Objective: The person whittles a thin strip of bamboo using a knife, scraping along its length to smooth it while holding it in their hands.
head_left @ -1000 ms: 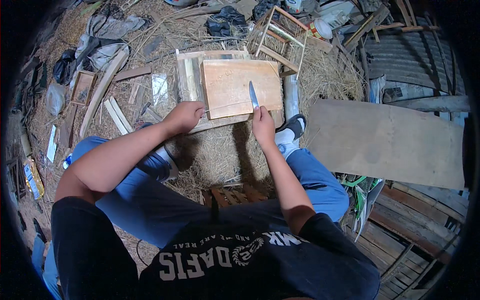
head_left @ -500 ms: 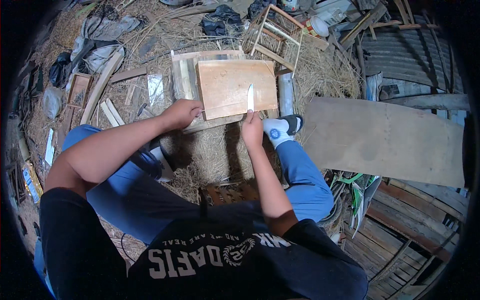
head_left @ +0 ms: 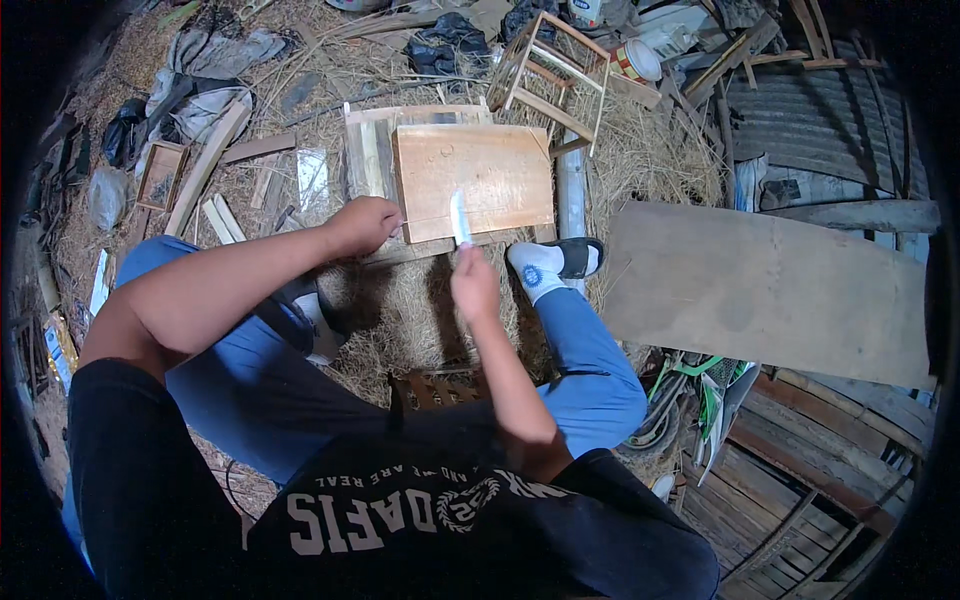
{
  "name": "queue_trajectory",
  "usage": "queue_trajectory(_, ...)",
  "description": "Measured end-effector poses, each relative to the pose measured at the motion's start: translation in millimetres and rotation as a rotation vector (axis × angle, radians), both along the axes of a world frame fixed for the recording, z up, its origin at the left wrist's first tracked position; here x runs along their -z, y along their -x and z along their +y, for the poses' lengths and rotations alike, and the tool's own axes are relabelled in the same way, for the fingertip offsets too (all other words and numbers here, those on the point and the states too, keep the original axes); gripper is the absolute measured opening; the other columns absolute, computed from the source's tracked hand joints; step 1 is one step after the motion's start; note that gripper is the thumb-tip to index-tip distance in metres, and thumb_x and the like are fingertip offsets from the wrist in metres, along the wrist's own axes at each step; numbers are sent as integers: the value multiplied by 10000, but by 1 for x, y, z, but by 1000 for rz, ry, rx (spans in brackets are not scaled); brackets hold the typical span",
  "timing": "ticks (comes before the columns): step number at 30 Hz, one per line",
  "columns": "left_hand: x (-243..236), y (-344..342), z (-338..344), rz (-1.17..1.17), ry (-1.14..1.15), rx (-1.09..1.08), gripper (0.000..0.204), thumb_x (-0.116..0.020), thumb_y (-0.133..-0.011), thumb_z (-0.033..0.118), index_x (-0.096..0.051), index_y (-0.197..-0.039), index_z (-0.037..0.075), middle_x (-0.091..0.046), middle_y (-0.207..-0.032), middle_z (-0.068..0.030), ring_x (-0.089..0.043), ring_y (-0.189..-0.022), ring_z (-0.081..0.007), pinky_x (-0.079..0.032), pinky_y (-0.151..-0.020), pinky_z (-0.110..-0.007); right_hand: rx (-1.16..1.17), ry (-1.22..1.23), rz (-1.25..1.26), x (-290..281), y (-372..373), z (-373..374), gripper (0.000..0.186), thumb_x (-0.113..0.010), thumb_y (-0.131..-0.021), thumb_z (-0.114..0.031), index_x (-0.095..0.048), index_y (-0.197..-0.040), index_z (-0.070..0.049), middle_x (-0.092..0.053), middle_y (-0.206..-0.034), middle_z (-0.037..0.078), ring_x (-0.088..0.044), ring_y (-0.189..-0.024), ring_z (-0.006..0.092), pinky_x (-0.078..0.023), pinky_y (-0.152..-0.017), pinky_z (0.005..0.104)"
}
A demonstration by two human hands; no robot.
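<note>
In the head view, the right hand is closed in a fist around the handle of a knife, its bright blade pointing away from the person over the near edge of a thick wooden block; whether the blade touches the wood cannot be told. The left hand is curled, thumb pressed to fingers at the block's near left corner, pinching the end of a thin strip that runs rightward across the near part of the block. The block lies on a slatted wooden platform between the person's feet. Beyond its far right corner stands a wooden frame, and a flat brown sheet lies to the right of the sandalled right foot.
</note>
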State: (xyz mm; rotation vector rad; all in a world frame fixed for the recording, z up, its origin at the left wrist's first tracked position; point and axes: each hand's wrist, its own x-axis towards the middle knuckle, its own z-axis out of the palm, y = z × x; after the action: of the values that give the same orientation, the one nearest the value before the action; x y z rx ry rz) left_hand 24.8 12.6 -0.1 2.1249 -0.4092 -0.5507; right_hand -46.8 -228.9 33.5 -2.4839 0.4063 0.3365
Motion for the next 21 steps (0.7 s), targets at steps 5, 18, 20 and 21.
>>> queue_trajectory(5, -4, 3, -4, -28, -3, -19, 245, -576, -968, 257, -680, -897, 47, -678, -866, -212, -649, -843, -438, -516, -766, -479, 97, 6, -30, -1, -38, -48, 438, -431, -1068, -342, -645, -988, 31, -669, -955, 321, -623, -916, 536, -482, -788, 555)
queue_trajectory(18, 0, 5, -10, -51, -8, -50, 230, -573, -971, 244, -684, -886, 61, -685, -858, -198, -661, -841, -416, -522, -776, -477, 67, -31, -180, 26, -23, -31, 459, -427, -1071, -329, -640, -921, 50, -650, -899, 328, -610, -879, 545, -481, -754, 566)
queue_trajectory(20, -3, 7, -10, -33, 3, -50, 227, -574, -972, 239, -683, -884, 61, -685, -851, -197, -661, -836, -411, -522, -774, -472, 10, -11, -109, 15, -28, -40, 457, -425, -1070, -323, -639, -925, 53, -650, -907, 329, -610, -887, 544, -480, -761, 564)
queue_trajectory(21, -7, 6, -10, -16, 8, -42, 225, -574, -972, 237, -684, -884, 61, -684, -847, -196, -660, -834, -409, -522, -774, -470, -13, -1, -74, 6, -31, -46, 456, -424, -1070, -321, -638, -926, 55, -650, -910, 329, -610, -892, 544, -479, -765, 564)
